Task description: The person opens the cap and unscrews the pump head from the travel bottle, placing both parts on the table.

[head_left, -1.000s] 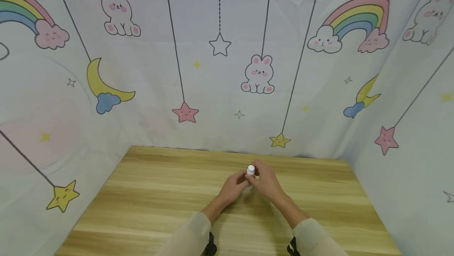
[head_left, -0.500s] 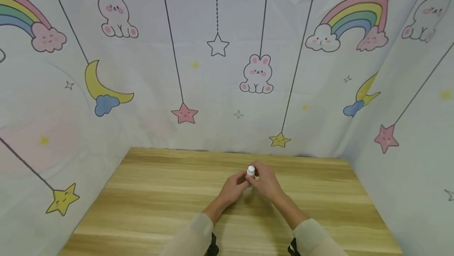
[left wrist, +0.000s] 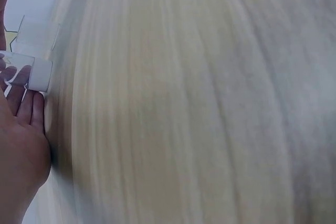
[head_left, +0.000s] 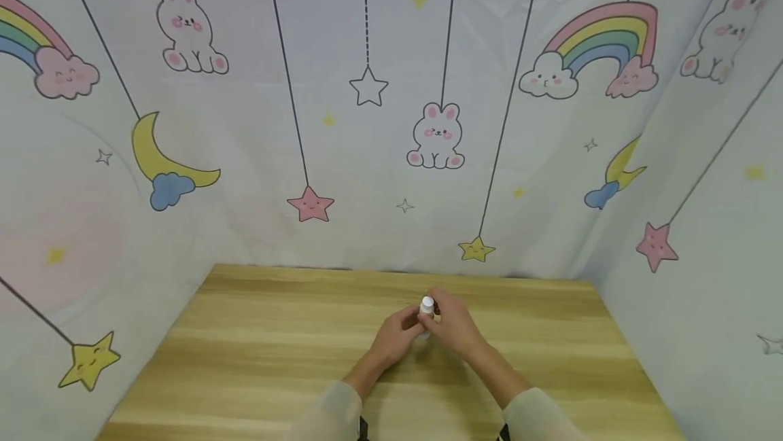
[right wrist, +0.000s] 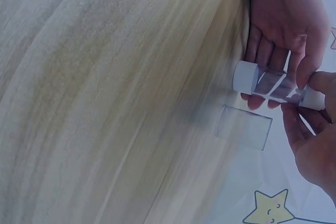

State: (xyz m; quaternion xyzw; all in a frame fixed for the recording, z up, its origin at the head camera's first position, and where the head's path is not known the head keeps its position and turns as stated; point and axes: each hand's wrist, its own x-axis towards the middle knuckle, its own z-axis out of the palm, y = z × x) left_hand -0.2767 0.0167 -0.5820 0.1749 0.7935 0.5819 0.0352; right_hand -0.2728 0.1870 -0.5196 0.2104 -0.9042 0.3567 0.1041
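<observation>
Near the back middle of the table, a small bottle (head_left: pixel 427 309) stands roughly upright between my two hands. In the right wrist view the bottle (right wrist: pixel 275 85) has a clear body, a white lower end and a white top. My left hand (head_left: pixel 391 340) holds it from the left, its fingers behind the body and its thumb at the upper part. My right hand (head_left: pixel 454 324) pinches it near the white top from the right. A clear open-looking cylinder (right wrist: pixel 244 128) stands apart from it, to its right; the head view hides this piece behind my right hand.
The wood-grain table (head_left: pixel 275 332) is enclosed by a white printed cloth (head_left: pixel 367 237) along the back and both sides. Pale sleeves (head_left: pixel 330 410) cover my forearms.
The head view has shifted, so the table and hands appear slightly lower and further left. Both hands keep the same hold on the bottle.
</observation>
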